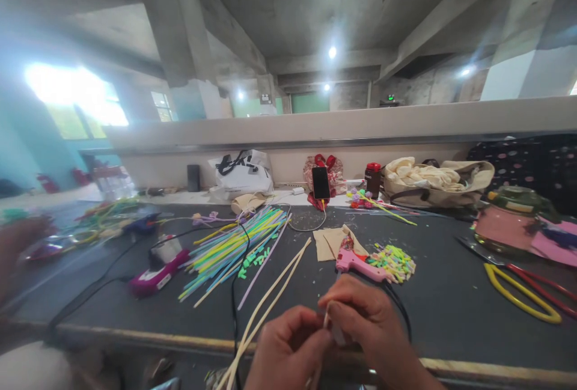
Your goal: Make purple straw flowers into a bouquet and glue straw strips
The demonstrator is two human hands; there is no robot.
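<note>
My left hand (291, 348) and my right hand (365, 318) meet at the table's front edge. Both are closed in a pinch on a thin pale strip (326, 319) that runs between the fingertips. Something whitish shows just below the right fingers, too blurred to name. A pink glue gun (360, 265) lies just beyond my right hand, beside a pile of small colourful cut pieces (394, 262) and folded tan paper (328, 243). Two long cream fuzzy stems (270, 294) reach over the edge left of my hands.
Colourful stems (238, 249) lie in a bundle left of centre, near a purple device (158, 274) and black cables. Large scissors (518, 288) are at right. A phone (321, 183) stands at the back. Another person's arm (20, 252) shows at far left.
</note>
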